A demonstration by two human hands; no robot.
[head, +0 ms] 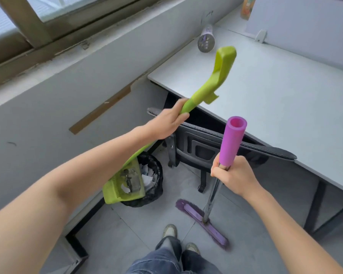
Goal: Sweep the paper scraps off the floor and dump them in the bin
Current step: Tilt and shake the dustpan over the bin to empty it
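Lime-green plastic dustpan (125,184) tipped over the bin (152,180) right now, pan end hanging low and leaning against the rim of the black-bagged bin, mouth angled down toward it. Left hand (166,121) wrapped tight around the dustpan's long green handle (210,80), up near the hooked top end, so the pan sits way down and to the lower left of the grip, long axis running diagonally from upper right to lower left. Basically everything about the next bit depends on that line: lift the grip end higher and the stuff slides down into the bin, probably. White paper scraps (147,175) already showing inside the bin, plus one pale scrap (125,189) and some grey gunk apparently stuck in the pan. Right hand (232,175) closed around the broom (212,196) shaft just under the purple foam grip (233,141), broom standing near upright, purple head (204,222) planted on the grey floor tiles (147,220) beside the shoes (169,231). Left hand clearly the one doing the work, right just parking the broom. No loose scraps visible on the tiles in view, so looks nearly done. Might need a shake to free that last bit.
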